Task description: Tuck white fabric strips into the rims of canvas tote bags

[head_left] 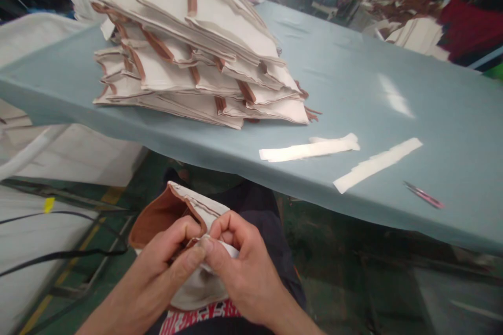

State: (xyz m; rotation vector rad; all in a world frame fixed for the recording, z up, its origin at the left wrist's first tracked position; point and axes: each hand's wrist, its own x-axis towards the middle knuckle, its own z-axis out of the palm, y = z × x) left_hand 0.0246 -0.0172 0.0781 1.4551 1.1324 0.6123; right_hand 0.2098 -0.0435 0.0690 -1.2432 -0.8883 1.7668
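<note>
A cream fabric piece with brown trim and a brown inner side, like a sewn pouch (155, 214), is held over my lap, below the table's front edge. My left hand (173, 256) pinches its brown-bound edge. Close beside it, my right hand (239, 261) grips the cream cloth, with thumb and fingertips nearly touching the left thumb. What lies right between the fingertips is hidden. On the table beyond my hands rises a leaning stack of cream fabric pieces (220, 26) with brown edging and straps.
The blue-covered table (412, 89) runs across the front. White strips (310, 149) and another white strip (377, 165) lie near its edge, with pink-handled thread snips (424, 195) to their right. White sheeting (78, 157) hangs at the left. Piled cloth (475, 26) stands at the back right.
</note>
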